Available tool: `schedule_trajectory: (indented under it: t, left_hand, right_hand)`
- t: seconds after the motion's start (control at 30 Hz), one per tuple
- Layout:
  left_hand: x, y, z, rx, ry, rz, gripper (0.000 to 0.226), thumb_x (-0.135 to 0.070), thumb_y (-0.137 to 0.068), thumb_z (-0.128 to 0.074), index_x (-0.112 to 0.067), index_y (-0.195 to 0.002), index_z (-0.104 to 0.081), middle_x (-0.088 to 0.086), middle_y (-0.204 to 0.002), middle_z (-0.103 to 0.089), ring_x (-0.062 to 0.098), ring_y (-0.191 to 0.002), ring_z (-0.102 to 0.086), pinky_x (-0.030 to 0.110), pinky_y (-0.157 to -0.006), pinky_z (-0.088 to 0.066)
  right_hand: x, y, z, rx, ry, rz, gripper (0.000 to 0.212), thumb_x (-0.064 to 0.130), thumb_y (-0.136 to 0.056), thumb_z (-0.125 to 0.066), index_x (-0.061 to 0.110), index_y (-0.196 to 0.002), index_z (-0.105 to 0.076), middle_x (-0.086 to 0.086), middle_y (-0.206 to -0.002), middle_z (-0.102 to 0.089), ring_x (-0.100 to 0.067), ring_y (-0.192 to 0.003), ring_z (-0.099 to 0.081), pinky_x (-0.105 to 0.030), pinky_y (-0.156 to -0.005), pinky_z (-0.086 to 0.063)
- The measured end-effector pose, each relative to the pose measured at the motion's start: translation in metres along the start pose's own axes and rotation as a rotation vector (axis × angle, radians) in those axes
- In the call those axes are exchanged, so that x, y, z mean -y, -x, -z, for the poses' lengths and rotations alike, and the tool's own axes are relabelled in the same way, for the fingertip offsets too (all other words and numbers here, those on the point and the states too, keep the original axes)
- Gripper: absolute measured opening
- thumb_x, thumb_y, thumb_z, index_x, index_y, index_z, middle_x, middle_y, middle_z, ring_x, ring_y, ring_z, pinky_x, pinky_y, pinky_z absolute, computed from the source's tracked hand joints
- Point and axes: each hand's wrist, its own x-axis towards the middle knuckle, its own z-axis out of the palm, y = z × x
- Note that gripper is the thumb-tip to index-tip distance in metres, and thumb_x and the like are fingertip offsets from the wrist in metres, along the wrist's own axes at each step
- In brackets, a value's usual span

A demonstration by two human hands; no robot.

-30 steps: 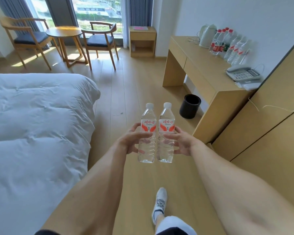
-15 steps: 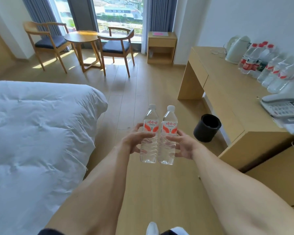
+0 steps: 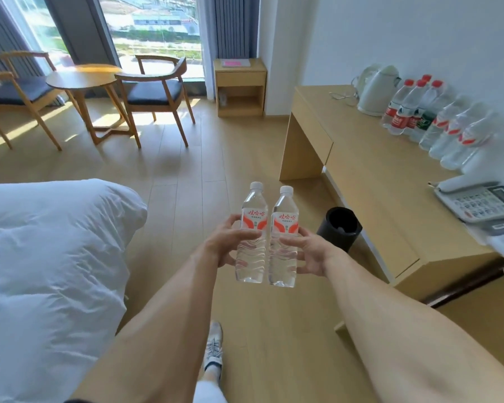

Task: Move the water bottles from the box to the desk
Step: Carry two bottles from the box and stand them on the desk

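A white-covered bed (image 3: 47, 271) is seen at nine o'clock; two wooden chairs (image 3: 157, 94) flank a round table (image 3: 82, 80) by the sunlit window (image 3: 154, 27) at eleven.

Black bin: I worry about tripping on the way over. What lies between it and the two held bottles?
Head view: only bare wooden floor lies between the black bin and the held bottles.

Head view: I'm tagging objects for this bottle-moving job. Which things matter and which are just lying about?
Part of the job:
left hand gripping left bottle
right hand gripping right bottle
desk
bottles on the desk

Just lying about:
kettle
telephone
bin
bed
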Motion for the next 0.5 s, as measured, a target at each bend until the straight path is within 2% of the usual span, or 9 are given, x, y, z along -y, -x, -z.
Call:
schedule_trajectory:
  t: [0.27,0.5]
  left_hand:
    - [-0.073,-0.126,0.031,0.156,-0.061,0.029,0.06,-0.017,-0.078,-0.083,-0.033,-0.129,-0.054,0.007,-0.116,-0.072,0.03,-0.103,-0.071,0.066,-0.077,-0.057]
    - [-0.132,-0.208,0.057,0.237,-0.125,0.054,0.065,-0.02,-0.077,-0.085,-0.031,-0.132,-0.052,0.007,-0.118,-0.071,0.031,-0.104,-0.071,0.067,-0.083,-0.054]
  right_hand:
    - [0.075,-0.089,0.009,-0.143,-0.05,-0.007,0.055,0.017,-0.081,-0.082,0.034,-0.128,-0.06,-0.002,-0.119,-0.072,-0.028,-0.112,-0.066,-0.063,-0.099,-0.048]
    - [0.128,-0.141,0.005,-0.24,-0.121,0.006,0.056,0.017,-0.081,-0.082,0.032,-0.13,-0.059,-0.004,-0.116,-0.073,-0.028,-0.11,-0.066,-0.061,-0.098,-0.048]
